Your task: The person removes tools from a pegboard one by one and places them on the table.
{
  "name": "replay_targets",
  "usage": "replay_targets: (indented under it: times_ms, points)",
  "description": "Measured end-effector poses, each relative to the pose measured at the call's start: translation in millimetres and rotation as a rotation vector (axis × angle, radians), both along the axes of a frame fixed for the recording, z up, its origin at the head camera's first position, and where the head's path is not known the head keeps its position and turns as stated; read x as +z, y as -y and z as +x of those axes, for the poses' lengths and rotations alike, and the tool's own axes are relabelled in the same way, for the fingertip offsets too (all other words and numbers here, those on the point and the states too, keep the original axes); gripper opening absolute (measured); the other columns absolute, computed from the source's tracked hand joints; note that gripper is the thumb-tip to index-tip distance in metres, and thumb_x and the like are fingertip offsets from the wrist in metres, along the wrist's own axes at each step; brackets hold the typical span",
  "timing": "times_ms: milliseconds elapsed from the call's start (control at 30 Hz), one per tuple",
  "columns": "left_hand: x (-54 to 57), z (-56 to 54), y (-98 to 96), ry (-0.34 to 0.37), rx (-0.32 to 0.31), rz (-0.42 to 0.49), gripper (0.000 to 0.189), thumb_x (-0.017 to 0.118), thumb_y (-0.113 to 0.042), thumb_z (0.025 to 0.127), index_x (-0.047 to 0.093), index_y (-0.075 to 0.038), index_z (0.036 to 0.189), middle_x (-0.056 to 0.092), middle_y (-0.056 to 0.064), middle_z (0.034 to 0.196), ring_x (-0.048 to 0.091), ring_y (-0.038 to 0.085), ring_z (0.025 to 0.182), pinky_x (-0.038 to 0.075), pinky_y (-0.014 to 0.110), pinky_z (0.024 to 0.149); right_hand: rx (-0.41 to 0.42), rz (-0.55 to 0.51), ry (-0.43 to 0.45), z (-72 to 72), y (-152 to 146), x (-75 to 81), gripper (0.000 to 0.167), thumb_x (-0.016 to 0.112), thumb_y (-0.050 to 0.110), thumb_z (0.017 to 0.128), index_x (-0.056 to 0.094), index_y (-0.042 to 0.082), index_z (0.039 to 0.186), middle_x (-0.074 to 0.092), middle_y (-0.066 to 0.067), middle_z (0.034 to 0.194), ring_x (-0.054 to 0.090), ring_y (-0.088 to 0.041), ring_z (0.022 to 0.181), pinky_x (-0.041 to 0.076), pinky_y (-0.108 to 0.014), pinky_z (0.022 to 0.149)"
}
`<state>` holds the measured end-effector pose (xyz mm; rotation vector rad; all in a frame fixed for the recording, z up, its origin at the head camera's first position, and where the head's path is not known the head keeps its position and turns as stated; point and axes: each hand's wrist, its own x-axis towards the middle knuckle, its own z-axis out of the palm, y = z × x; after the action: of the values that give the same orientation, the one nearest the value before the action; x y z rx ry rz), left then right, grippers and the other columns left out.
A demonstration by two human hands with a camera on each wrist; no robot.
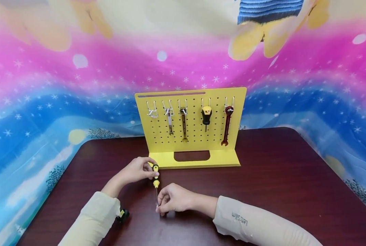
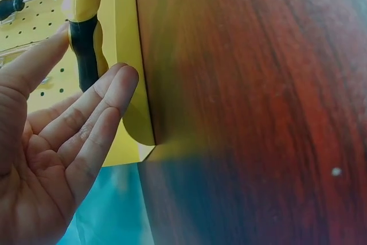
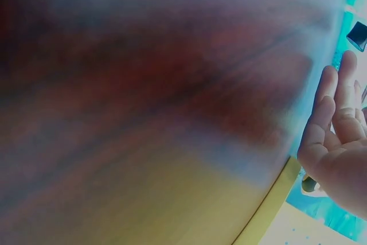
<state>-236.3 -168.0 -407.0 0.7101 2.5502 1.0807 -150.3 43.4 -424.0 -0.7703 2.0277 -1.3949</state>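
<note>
A screwdriver [image 1: 156, 183] with a yellow and black handle is held between both hands, in front of the pegboard's left end. My left hand [image 1: 139, 169] pinches the handle between thumb and fingers. In the left wrist view the handle [image 2: 87, 50] stands between that thumb and the fingertips, its shaft leading off the top edge. My right hand [image 1: 176, 199] pinches the tip end of the metal shaft in the head view. The right wrist view catches this hand [image 3: 338, 130] at its right edge, with the shaft mostly out of sight.
Behind the hands stands a yellow pegboard [image 1: 198, 136]. On its hooks hang a small wrench [image 1: 170, 123], another wrench [image 1: 184, 126], a stubby screwdriver [image 1: 206, 116] and a red wrench [image 1: 227, 126]. Bare hooks [image 1: 152, 112] are at its left. A patterned cloth [image 1: 109, 85] surrounds the table [image 1: 272, 177].
</note>
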Motion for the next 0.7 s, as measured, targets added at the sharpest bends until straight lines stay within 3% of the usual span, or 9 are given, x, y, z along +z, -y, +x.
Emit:
replay_targets:
  times_ms: [233, 700]
  points:
    - [-3.9, -0.7, -1.9, 0.016, -0.012, -0.032, 0.048, 0.078, -0.025, 0.087, 0.061, 0.006, 0.12, 0.073, 0.004, 0.077, 0.071, 0.019, 0.069, 0.053, 0.025, 0.066, 0.007, 0.032, 0.01, 1.7, -1.4, 1.6, 0.01, 0.071, -0.001, 0.084, 0.064, -0.002, 0.078, 0.071, -0.027, 0.073, 0.059, -0.004, 0.056, 0.036, -0.013, 0.049]
    - [-7.8, 3.1, -3.3, -0.071, -0.05, -0.109, 0.042, 0.079, -0.027, 0.085, 0.068, 0.002, 0.112, 0.069, 0.0, 0.08, 0.063, 0.007, 0.07, 0.054, 0.026, 0.067, -0.012, 0.089, 0.002, 9.8, -0.5, 3.7, 0.011, 0.073, 0.0, 0.083, 0.066, 0.001, 0.074, 0.071, -0.026, 0.073, 0.053, -0.002, 0.05, 0.037, -0.012, 0.046]
